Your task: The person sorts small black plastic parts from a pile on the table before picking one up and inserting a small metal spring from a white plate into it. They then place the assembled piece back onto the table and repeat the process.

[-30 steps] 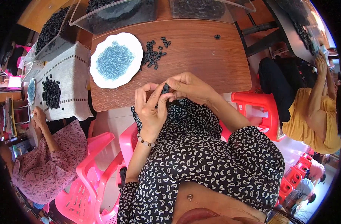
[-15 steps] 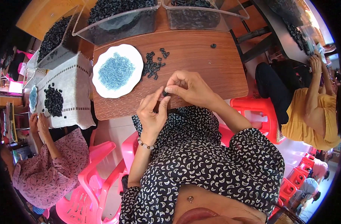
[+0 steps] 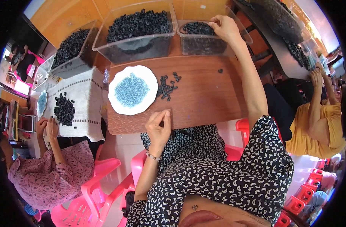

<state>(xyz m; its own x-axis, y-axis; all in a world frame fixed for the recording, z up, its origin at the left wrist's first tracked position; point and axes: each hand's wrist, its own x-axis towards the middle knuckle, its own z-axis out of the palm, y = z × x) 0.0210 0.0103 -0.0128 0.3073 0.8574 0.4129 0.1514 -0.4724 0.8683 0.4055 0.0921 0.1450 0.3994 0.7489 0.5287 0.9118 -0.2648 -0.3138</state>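
My left hand [image 3: 159, 126] is at the near edge of the brown wooden table [image 3: 203, 104], its thumb and fingertips pressed together. Anything between them is too small or hidden to make out. My right hand [image 3: 226, 30] is stretched far out over the smaller clear plastic bin [image 3: 203, 49], above small black pieces [image 3: 197, 28]. Its thumb and bent fingers are a little apart, with nothing visible between them. On the table, a white scalloped plate [image 3: 113, 101] carries tiny blue-grey beads [image 3: 131, 90]. Right of the plate lies a loose scatter of small black pieces [image 3: 166, 89].
A larger clear bin [image 3: 142, 55] of black pieces stands behind the plate. One stray black piece [image 3: 220, 70] lies at the table's right. A co-worker in pink [image 3: 55, 178] sits left at a cloth-covered table [image 3: 86, 94]; another in yellow [image 3: 316, 128] sits right.
My right hand has left my left hand and reached forward over the smaller bin. My left hand stays near the table edge, and the black piece between my fingers no longer shows. The view has shifted.
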